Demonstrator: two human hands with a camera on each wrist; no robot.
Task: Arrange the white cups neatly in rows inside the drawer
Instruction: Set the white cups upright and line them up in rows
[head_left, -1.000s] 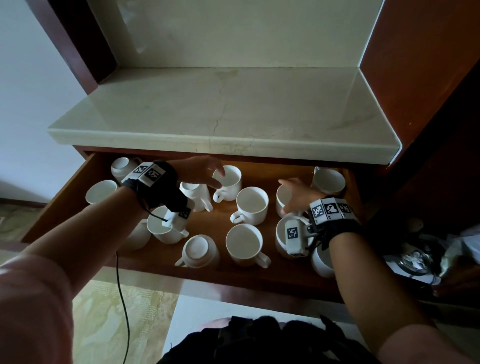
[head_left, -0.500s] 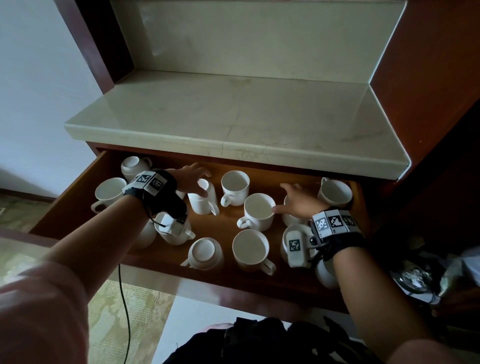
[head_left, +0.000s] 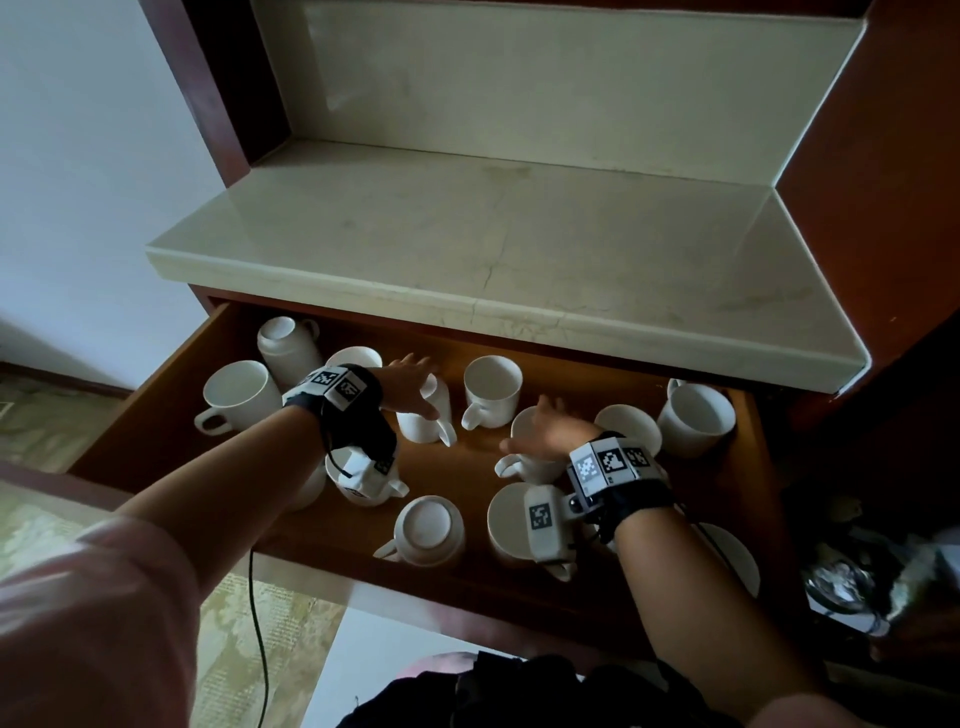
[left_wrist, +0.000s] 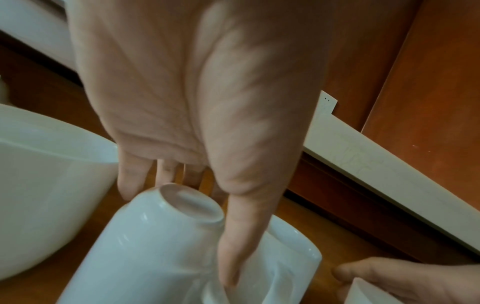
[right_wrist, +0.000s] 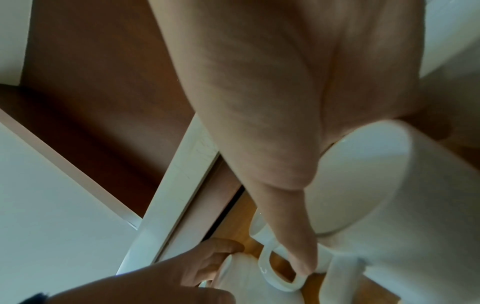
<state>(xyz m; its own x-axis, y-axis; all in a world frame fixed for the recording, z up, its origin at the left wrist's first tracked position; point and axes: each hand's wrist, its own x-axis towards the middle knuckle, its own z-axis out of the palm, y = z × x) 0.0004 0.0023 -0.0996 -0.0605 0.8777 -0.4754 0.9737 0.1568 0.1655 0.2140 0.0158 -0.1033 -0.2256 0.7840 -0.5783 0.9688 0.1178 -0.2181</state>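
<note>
Several white cups lie scattered in the open wooden drawer. My left hand reaches over an upside-down cup at the back middle. In the left wrist view the thumb runs down that cup's right side and the fingers sit behind its base, so it is gripped. To its right, my right hand covers the top of an upright cup whose handle points left. The right wrist view shows this cup held across the rim between thumb and fingers.
Loose cups: an upright one at left, an inverted one back left, upright ones at the back, an inverted one in front. The marble counter overhangs the drawer's back. Clutter lies right.
My left hand left the back upright cup and settled on the inverted cup beside it. My right hand shifted left from a right-hand cup onto the middle cup. The head view tilted up.
</note>
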